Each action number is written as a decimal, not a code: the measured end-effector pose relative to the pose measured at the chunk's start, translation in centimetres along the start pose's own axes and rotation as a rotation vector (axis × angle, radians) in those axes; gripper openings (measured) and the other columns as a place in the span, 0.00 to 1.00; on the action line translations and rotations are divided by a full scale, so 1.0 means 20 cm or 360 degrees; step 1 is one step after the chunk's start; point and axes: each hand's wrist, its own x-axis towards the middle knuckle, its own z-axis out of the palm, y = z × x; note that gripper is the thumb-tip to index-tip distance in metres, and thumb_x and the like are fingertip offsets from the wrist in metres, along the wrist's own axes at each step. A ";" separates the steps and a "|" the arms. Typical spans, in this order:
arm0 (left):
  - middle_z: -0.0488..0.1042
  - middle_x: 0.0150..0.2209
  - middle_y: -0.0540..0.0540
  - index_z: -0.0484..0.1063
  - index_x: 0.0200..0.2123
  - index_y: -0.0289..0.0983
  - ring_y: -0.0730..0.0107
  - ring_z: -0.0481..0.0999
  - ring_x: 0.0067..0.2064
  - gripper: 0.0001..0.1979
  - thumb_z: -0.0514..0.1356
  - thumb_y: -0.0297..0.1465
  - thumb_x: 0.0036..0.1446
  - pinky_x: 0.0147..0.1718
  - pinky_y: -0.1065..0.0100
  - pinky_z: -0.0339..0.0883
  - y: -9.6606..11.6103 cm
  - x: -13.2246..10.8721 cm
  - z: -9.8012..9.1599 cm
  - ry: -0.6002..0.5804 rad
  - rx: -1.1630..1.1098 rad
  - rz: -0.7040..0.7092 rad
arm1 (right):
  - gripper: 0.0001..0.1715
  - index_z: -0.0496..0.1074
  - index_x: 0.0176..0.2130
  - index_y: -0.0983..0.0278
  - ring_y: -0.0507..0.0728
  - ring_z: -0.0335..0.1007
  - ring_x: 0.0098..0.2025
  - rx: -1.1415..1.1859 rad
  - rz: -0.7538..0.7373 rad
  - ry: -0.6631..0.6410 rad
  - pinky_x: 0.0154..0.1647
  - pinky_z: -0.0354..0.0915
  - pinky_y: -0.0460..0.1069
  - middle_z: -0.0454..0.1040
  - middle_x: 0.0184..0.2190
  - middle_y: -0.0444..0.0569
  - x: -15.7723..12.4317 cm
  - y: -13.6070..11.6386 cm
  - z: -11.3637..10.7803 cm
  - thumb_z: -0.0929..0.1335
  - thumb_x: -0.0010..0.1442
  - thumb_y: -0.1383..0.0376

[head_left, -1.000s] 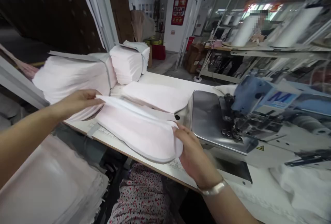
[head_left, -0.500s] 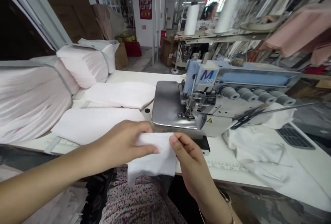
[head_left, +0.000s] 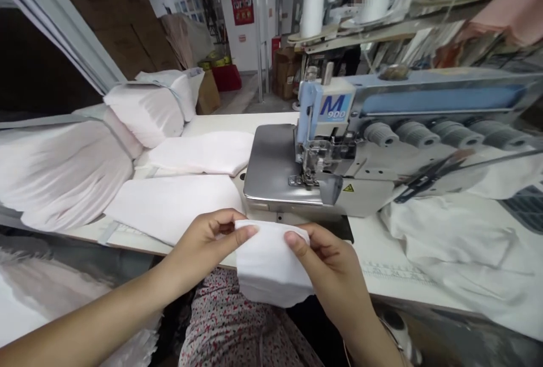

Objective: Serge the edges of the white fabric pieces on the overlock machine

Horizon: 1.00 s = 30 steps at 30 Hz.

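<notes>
While the left hand (head_left: 201,248) and right hand (head_left: 333,268) pinch a white cloth (head_left: 271,265) between thumbs and fingers at lower center, an overlock sewing machine (head_left: 360,186) stands just beyond.

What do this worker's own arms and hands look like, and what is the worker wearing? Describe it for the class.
The left hand and right hand are bare, with no gloves, and the left arm and right arm show no sleeves. A thin band, hard to make out, sits at the right wrist. Floral-print clothing, speckled red on white, covers the lap.
</notes>
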 end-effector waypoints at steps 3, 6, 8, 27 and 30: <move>0.73 0.29 0.51 0.75 0.32 0.40 0.71 0.69 0.33 0.12 0.63 0.42 0.55 0.33 0.73 0.63 -0.01 0.00 0.00 -0.0006 0.0171 0.0030 | 0.16 0.72 0.26 0.62 0.50 0.56 0.24 0.0040 -0.0032 -0.0002 0.23 0.52 0.45 0.64 0.20 0.41 -0.01 0.01 0.00 0.69 0.57 0.54; 0.71 0.27 0.53 0.75 0.28 0.41 0.71 0.68 0.31 0.11 0.63 0.42 0.55 0.32 0.73 0.62 -0.02 0.00 -0.01 0.0020 0.0279 0.0081 | 0.16 0.70 0.25 0.62 0.49 0.52 0.23 0.0090 -0.0051 0.0011 0.22 0.49 0.45 0.60 0.19 0.39 -0.01 0.02 0.00 0.69 0.57 0.55; 0.70 0.26 0.53 0.74 0.26 0.41 0.71 0.68 0.30 0.12 0.62 0.43 0.56 0.32 0.73 0.62 -0.02 0.00 -0.02 0.0042 0.0324 0.0116 | 0.16 0.70 0.25 0.63 0.49 0.52 0.23 0.0091 -0.0036 0.0011 0.22 0.50 0.45 0.61 0.19 0.39 -0.01 0.03 0.00 0.69 0.57 0.55; 0.71 0.37 0.50 0.66 0.47 0.46 0.68 0.70 0.34 0.13 0.52 0.43 0.63 0.30 0.70 0.65 0.00 0.00 0.02 -0.0083 0.0383 0.0271 | 0.15 0.70 0.32 0.61 0.50 0.56 0.25 -0.0058 -0.0230 0.0031 0.25 0.52 0.46 0.62 0.22 0.39 -0.01 0.03 0.15 0.63 0.65 0.56; 0.73 0.37 0.51 0.69 0.43 0.45 0.68 0.72 0.36 0.11 0.58 0.42 0.60 0.32 0.70 0.65 0.03 -0.01 0.03 -0.0065 0.0709 0.0460 | 0.15 0.72 0.36 0.61 0.51 0.61 0.27 -0.0084 -0.0300 -0.0021 0.28 0.56 0.46 0.68 0.25 0.41 -0.01 0.00 0.15 0.61 0.67 0.57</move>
